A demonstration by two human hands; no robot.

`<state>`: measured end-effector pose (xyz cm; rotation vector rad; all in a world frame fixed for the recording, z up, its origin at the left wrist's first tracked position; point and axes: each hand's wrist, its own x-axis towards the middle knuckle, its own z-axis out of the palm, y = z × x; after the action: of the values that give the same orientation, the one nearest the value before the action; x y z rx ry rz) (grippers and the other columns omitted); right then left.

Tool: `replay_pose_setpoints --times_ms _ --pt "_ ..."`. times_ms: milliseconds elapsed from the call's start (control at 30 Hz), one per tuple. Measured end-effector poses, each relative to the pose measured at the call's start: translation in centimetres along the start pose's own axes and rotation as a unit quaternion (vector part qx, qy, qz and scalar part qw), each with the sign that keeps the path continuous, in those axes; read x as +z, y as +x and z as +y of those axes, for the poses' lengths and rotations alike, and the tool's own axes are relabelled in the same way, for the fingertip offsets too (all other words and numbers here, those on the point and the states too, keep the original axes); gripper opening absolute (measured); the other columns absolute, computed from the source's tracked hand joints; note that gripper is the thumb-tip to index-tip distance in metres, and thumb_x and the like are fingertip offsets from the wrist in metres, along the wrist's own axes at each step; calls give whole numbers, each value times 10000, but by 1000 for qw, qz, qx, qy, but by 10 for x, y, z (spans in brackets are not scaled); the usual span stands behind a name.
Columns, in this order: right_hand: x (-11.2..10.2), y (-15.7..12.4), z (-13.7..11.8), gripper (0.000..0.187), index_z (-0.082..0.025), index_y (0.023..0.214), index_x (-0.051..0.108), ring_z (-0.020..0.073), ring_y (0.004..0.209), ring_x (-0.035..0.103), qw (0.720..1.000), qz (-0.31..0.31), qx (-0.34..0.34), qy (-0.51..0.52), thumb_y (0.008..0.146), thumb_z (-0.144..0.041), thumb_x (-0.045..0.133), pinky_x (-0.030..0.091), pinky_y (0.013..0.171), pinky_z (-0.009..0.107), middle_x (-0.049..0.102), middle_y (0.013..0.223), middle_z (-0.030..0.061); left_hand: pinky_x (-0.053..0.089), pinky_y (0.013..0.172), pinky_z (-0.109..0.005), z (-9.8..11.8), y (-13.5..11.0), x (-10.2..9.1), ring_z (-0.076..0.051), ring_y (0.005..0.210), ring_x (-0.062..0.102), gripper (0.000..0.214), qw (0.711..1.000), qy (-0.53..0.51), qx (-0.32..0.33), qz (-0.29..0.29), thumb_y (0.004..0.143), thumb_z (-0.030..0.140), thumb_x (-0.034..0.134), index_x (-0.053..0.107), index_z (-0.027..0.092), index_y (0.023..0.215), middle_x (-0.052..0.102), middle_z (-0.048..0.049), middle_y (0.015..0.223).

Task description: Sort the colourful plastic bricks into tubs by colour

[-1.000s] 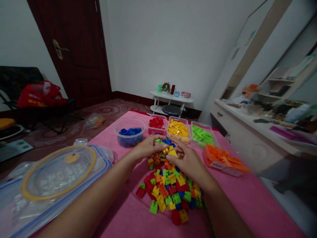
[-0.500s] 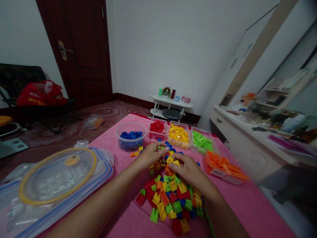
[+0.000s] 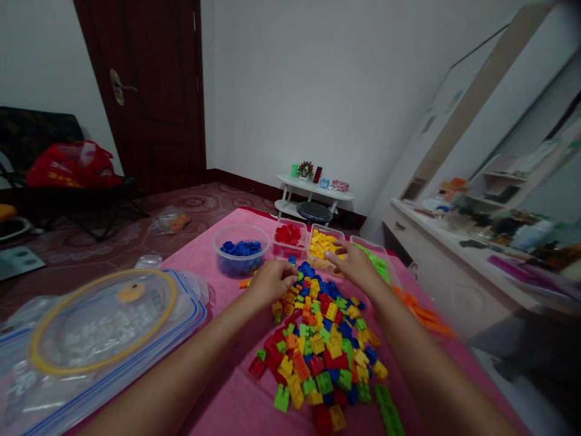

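Observation:
A heap of toy building bricks [image 3: 318, 345] in red, yellow, green, blue and orange spreads over the pink cloth. At the heap's far left edge is my left hand [image 3: 271, 282], fingers curled in a pinch; what is between the fingertips, if anything, is too small to make out. My right hand [image 3: 356, 265] hovers by the near right corner of the clear box of yellow bricks [image 3: 325, 264], fingers apart and no brick visible in them. A round clear tub [image 3: 218, 257] of blue bricks and a clear box of red bricks [image 3: 288, 249] stand to its left.
Green bricks [image 3: 377, 261] in a box and orange bricks [image 3: 424, 315] lie on the right, partly behind my right arm. Clear zip bags with a yellow-rimmed round lid [image 3: 170, 297] cover the left side. A cluttered dresser [image 3: 431, 257] stands to the right.
My right hand has moved from the heap, where it held a yellow brick, forward and right to the yellow box, its fingers now apart. My left hand has shifted slightly left and down.

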<state>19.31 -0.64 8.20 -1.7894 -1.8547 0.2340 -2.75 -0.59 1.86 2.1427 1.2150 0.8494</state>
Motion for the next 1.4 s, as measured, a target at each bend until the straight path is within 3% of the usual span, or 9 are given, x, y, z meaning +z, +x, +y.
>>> replay_pose_setpoints --times_ms 167,267,400,600,767,967,1133,1300,1400 --pt "1 -44 0 154 -210 801 716 199 769 636 993 -94 -11 -69 761 -291 591 419 637 266 709 845 44 418 601 -216 11 -3 6 -151 689 623 191 997 -59 8 -56 749 207 576 726 127 836 712 -44 764" --pt "7 -64 6 249 -230 930 715 215 821 636 989 -109 9 -96 736 -356 621 427 668 283 705 902 41 414 600 -209 23 -7 7 -144 687 618 186 995 -49 17 -86 737 194 584 730 134 836 714 -38 773" --pt "22 -79 8 530 -241 1194 608 251 1016 599 985 -129 -3 -118 682 -364 672 419 804 314 647 1142 66 378 516 -193 35 -18 -7 -125 576 587 126 977 -47 32 -207 700 223 643 729 162 770 696 -7 674" --pt "23 -80 4 428 -237 1064 623 242 872 612 984 -117 11 -133 641 -290 664 374 673 284 681 974 63 316 453 -212 43 -33 -40 -127 473 522 202 938 57 38 -340 489 257 813 729 228 671 671 11 596" --pt "16 -78 17 375 -229 1017 644 174 709 575 993 -106 12 -58 644 -214 611 336 580 243 654 795 12 315 496 -230 50 -37 -29 -97 426 389 271 939 134 43 -314 323 169 833 665 226 528 539 55 451" --pt "18 -77 24 469 -181 1094 602 97 489 450 983 -124 21 133 631 -138 537 303 452 207 562 673 -38 318 503 -240 50 -39 -25 -113 448 403 254 933 168 55 -314 438 70 718 699 230 634 568 41 508" --pt "17 -74 17 374 -149 986 595 124 665 545 971 -49 33 233 632 -253 653 433 552 222 591 867 29 301 490 -224 40 -32 -32 -123 499 485 231 947 147 73 -276 539 57 618 717 222 665 646 4 599" --pt "16 -78 0 418 -193 1043 551 122 593 549 923 -61 80 371 685 -372 669 469 551 238 568 709 -24 402 590 -231 40 -23 -17 -166 658 591 294 993 23 35 -106 685 281 660 718 195 960 696 -47 789" --pt "19 -83 -10 476 -210 1145 519 112 551 554 881 -96 89 455 727 -394 654 485 540 237 559 666 -40 436 620 -247 40 -20 1 -192 736 613 499 993 -84 11 -87 700 415 675 657 165 1132 697 -74 880"
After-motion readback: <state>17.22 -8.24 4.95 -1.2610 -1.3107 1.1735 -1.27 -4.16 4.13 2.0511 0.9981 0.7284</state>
